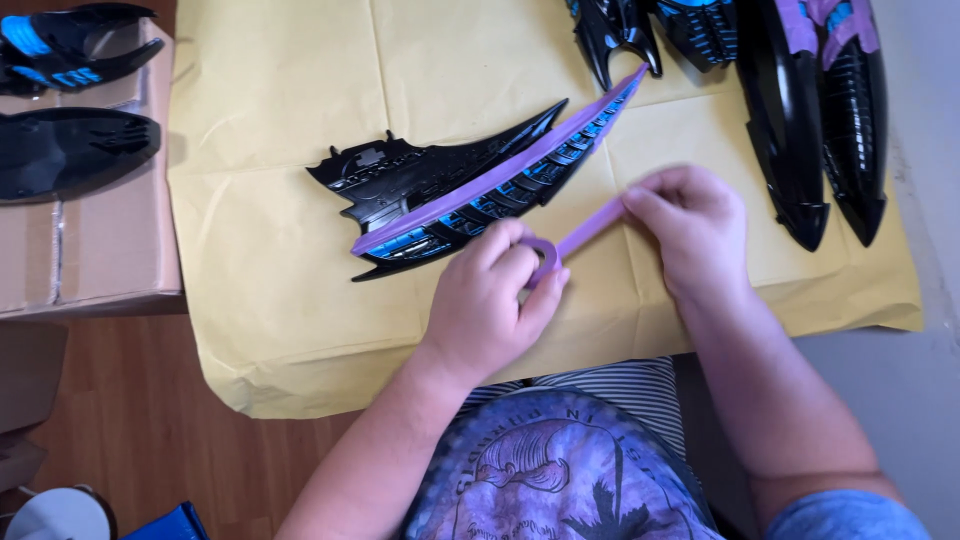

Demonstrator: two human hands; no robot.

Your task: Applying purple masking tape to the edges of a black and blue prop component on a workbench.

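A black, blade-shaped model part [440, 185] with blue panels lies on yellow paper [270, 300]. A strip of purple tape [500, 175] runs along its edge. My left hand [490, 300] grips a small roll of purple tape [543, 258] just below the part. My right hand [690, 225] pinches the free end of a tape strip [590, 228] pulled taut from the roll, up and to the right.
More black parts with purple tape [815, 110] and blue detail [650, 30] lie at the top right. Two black parts [70, 100] rest on a cardboard box [110, 240] at the left. Wood floor shows at the lower left.
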